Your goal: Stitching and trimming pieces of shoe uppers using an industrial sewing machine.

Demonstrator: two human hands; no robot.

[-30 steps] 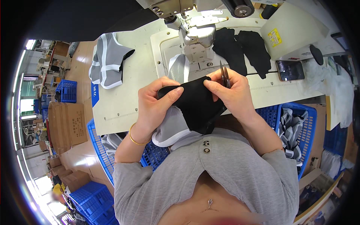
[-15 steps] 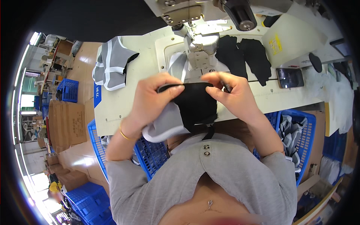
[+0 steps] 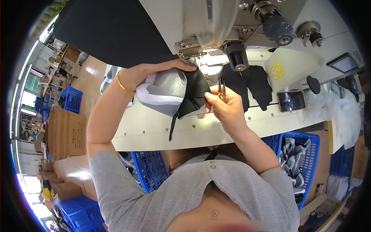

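A sewn fabric piece with a black panel (image 3: 195, 91) and a grey, white-edged panel (image 3: 166, 86) is held up close under the sewing machine (image 3: 247, 23). My left hand (image 3: 176, 66) is closed on its upper edge, beside the machine's lit needle area. A narrow black strip (image 3: 172, 127) dangles from the lower corner of the piece. Closed around a small pair of thread snips (image 3: 222, 91), with the blades pointing up, my right hand (image 3: 228, 106) also has thumb and forefinger at the black panel's right edge. The machine head hides the needle.
Black fabric pieces (image 3: 258, 87) lie on the white sewing table (image 3: 162, 135), right of my right hand. Further right are a phone (image 3: 291, 101) and clear plastic bags (image 3: 338, 112). Blue baskets (image 3: 315, 162) with grey and white pieces stand below the table edge.
Both hands have carried the fabric piece forward and up, from near the table's front edge to the machine. The view has shifted, showing more of the machine head.
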